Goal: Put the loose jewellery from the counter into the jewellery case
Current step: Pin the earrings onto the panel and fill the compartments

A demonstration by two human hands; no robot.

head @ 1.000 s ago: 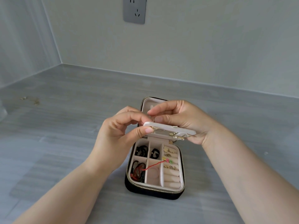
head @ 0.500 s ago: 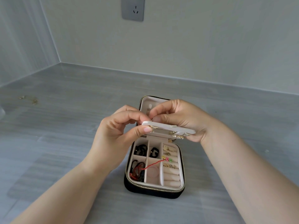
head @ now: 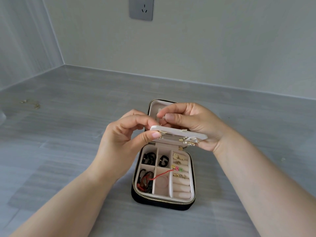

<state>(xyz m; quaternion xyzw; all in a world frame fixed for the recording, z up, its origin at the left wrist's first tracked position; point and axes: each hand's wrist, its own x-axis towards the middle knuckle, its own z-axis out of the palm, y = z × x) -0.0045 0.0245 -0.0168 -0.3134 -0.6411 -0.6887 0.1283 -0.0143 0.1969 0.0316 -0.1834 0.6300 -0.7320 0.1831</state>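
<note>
A small black zip jewellery case [head: 160, 201] lies open on the grey counter, its cream compartments holding black rings, red cord, coloured studs and gold earrings. Above its hinge I hold the cream earring panel [head: 177, 133] flat, with gold earrings hanging from its underside. My left hand [head: 123, 142] pinches the panel's left end between thumb and forefinger. My right hand [head: 193, 124] supports the right end from below while its thumb and forefinger pinch a tiny clear earring back [head: 164, 117] over the panel's top. The lid is mostly hidden behind my hands.
A few small gold jewellery pieces [head: 32, 103] lie loose on the counter at far left. Grey walls meet in a corner behind, with a socket plate [head: 141, 9] high up. The counter [head: 77, 117] spreads wide around the case.
My right thumb and forefinger have lifted off the panel's top and now pinch a tiny clear piece just above it. The left hand keeps its grip on the panel.
</note>
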